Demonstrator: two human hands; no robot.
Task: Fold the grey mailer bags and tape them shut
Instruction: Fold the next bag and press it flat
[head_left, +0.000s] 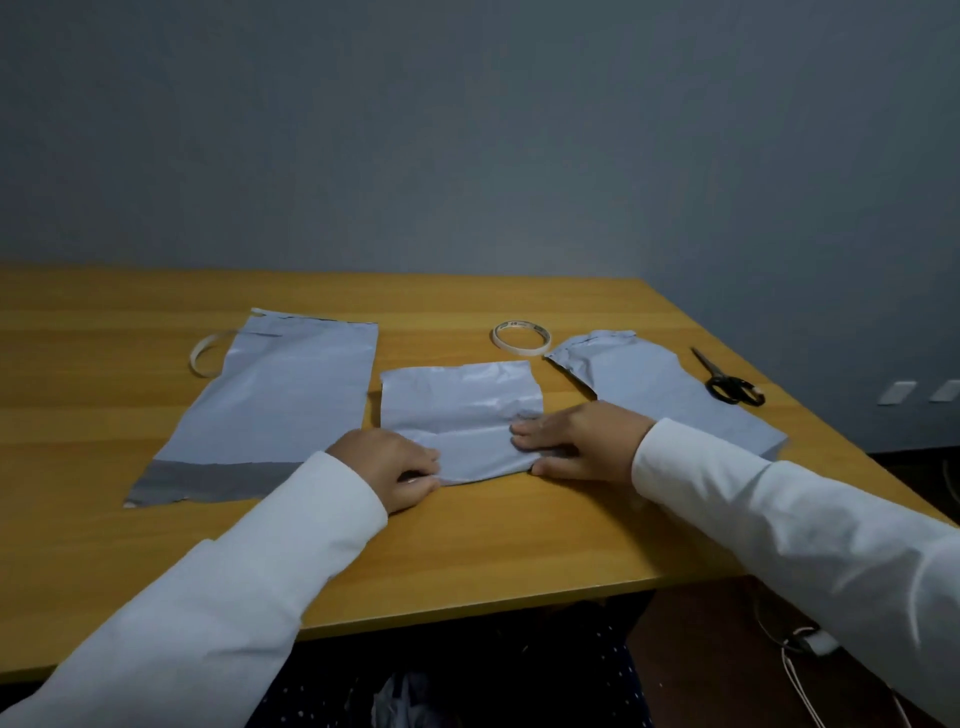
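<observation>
A folded grey mailer bag (460, 410) lies in the middle of the wooden table (493, 545). My left hand (387, 467) pinches its near left corner between thumb and fingers. My right hand (576, 441) lies on its near right part with straight fingers pressing it flat. A long unfolded grey mailer bag (280, 400) with a darker strip at its near end lies to the left. Another grey mailer bag (665, 389) lies to the right, partly under my right wrist. A roll of tape (521, 338) sits behind the folded bag.
Black-handled scissors (727, 379) lie at the table's right edge. A peeled white strip (205, 353) curls beside the left bag. A grey wall stands behind the table. Cables (795, 654) lie on the floor at the right.
</observation>
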